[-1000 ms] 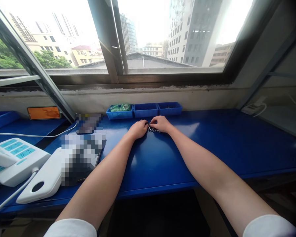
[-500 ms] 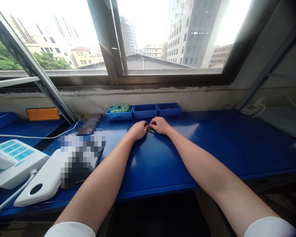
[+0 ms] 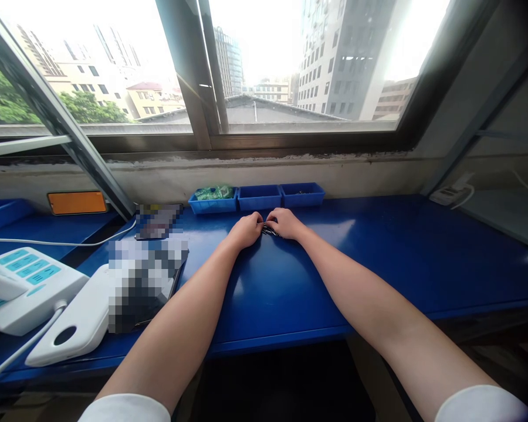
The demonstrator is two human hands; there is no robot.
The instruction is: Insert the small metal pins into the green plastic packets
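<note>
small metal pieces [image 3: 270, 231]: a little pile on the table [image 3: 334, 258], between the two hands and just in front of their fingertips; dark and shiny, too small to tell what each one is
left hand [image 3: 246, 230]: at the left side of the pile, palm down, fingers bent in toward the pieces; whether they pinch one cannot be told
right hand [image 3: 287, 224]: at the right side of the pile, thumb and fingers curved in toward the left fingertips; whether they are closed on a piece cannot be told
left bin [image 3: 215, 204]: blue, behind the hands, with green crinkled wrapping in it
middle bin [image 3: 259, 203]: blue, between the other two bins in the row
right bin [image 3: 303, 199]: blue, with small bits in it, too small to name
phone [image 3: 77, 203]: far left, on its long side, its face orange
power strip [image 3: 33, 284]: white with blue-green socket panels, at the left
white device [image 3: 73, 328]: rounded, with a dark oval, beside the power strip
window [image 3: 308, 140]: behind the bins, buildings outside
</note>
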